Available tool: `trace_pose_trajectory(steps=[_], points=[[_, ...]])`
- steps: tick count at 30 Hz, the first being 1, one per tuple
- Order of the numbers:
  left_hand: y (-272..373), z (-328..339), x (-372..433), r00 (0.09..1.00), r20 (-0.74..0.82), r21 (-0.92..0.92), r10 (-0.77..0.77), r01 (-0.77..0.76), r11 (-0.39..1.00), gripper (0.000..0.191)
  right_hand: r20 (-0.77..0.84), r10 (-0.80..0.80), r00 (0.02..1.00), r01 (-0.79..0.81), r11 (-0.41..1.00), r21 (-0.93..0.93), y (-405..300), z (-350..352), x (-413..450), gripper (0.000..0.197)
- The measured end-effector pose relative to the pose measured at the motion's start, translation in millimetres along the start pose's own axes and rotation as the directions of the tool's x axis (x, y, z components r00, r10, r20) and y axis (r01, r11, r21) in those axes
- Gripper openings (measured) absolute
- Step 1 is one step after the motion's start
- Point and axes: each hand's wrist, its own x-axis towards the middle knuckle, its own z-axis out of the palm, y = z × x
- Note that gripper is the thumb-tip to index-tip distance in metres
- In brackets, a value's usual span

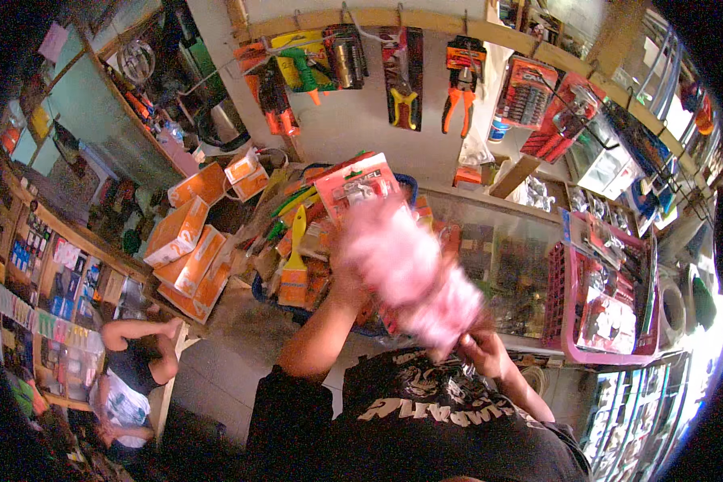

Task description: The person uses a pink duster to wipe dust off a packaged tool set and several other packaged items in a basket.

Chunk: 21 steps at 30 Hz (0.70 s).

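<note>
A blurred pink-and-white cloth (pixel 397 259) is bunched in front of me, over a red carded blister pack (pixel 361 181) whose printed top shows beyond it. My left hand (pixel 350 268) is against the cloth's left side; its fingers are blurred and partly covered, so its hold on cloth or pack is unclear. At the cloth's lower right end, my right hand (pixel 484 354) has thumb and fingers closed on it. Beneath lies a blue basket (pixel 258 288) filled with packaged goods, among them a paintbrush with a yellow handle (pixel 298 241).
Orange-and-white boxes (pixel 184 262) are stacked left of the basket. A pink basket (pixel 569 301) of blister packs stands right, by a glass-topped counter (pixel 500 241). Carded pliers (pixel 460 90) and other tools hang from a wooden rail (pixel 434 18). A seated person (pixel 129 385) is at lower left.
</note>
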Motion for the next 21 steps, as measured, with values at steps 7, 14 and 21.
trace_pose_trajectory(steps=[7,14,21], points=[[-22,16,4,0.986,-0.025,-0.224,0.165,-0.167,0.96,0.085,0.024,0.217,0.976,-0.218,0.968,0.122,-29,-9,-25,0.034],[-39,34,-1,0.964,-0.109,-0.265,0.243,-0.264,0.927,0.09,-0.123,0.168,0.978,-0.126,0.948,0.294,-19,-25,-37,0.035],[-50,43,3,0.936,0.244,-0.511,0.253,-0.098,0.854,0.084,-0.098,0.324,0.941,-0.289,0.92,0.263,1,-34,-57,0.027]])
